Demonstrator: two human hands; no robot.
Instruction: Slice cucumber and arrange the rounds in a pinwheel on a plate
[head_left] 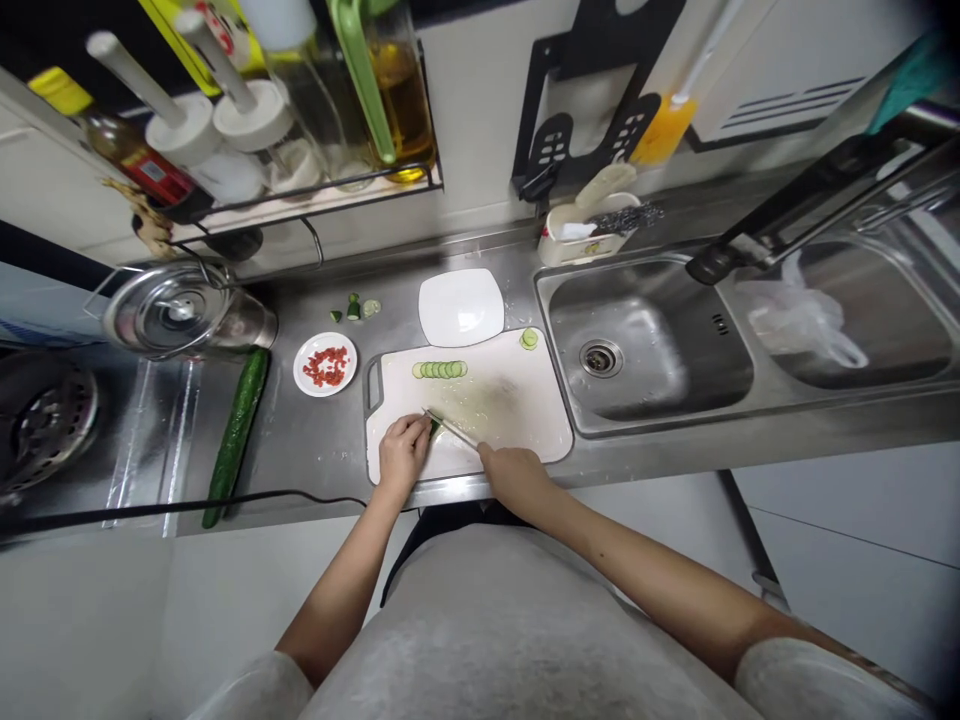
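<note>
My right hand (516,478) is closed round the handle of a knife (456,431), whose blade points up and left over the white cutting board (517,420). The blade tip lies beside a small dark green piece of cucumber (434,427). My left hand (403,450) has its fingers curled over that piece on the board's left part, hiding most of it. Farther up the board lies a row of overlapping cucumber slices (440,370). A few more slices (529,339) sit at the board's upper right corner.
A whole cucumber (238,435) and a small plate of chopped red pieces (325,364) are on the left. Cucumber ends (353,307) and a white square plate (461,306) lie behind the board. Right is a double sink (645,340). A black cord (187,507) crosses the counter's front edge.
</note>
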